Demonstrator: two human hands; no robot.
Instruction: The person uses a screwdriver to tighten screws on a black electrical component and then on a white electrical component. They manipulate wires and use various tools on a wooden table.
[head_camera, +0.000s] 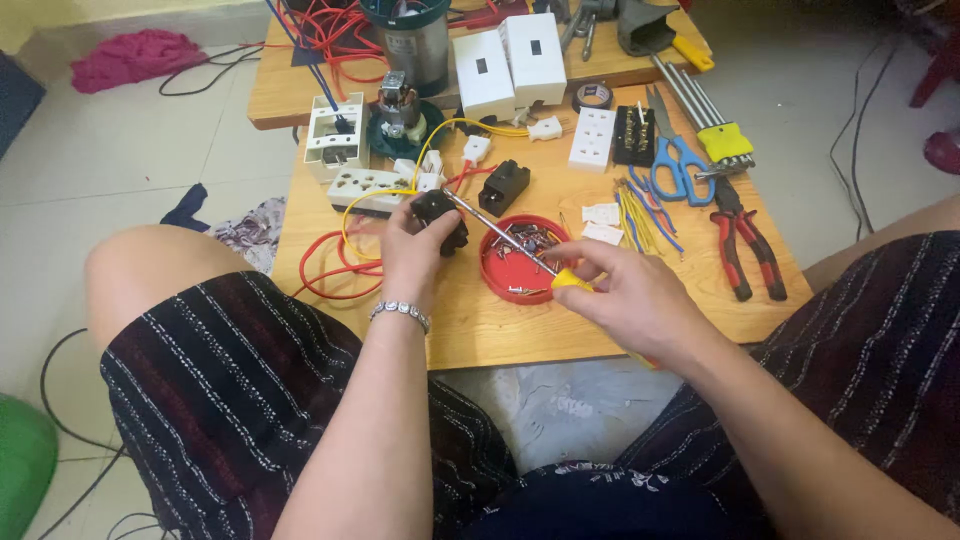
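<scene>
1. The floor (120, 150) is laid with large pale grey-white glazed tiles, with thin dark grout lines between them.
2. A low wooden table (520, 330) with a light, honey-coloured top stands on the tiles; a second wooden board (275, 95) of the same colour lies just behind it.
3. A crumpled pink cloth (135, 55) lies on the tiles at the far left, near a strip of yellowish wall base (100, 12).
4. A thin black cable (60, 400) curves over the floor at the lower left, beside a rounded green plastic object (22, 465).
5. Daylight is soft and even, without hard shadows.
</scene>
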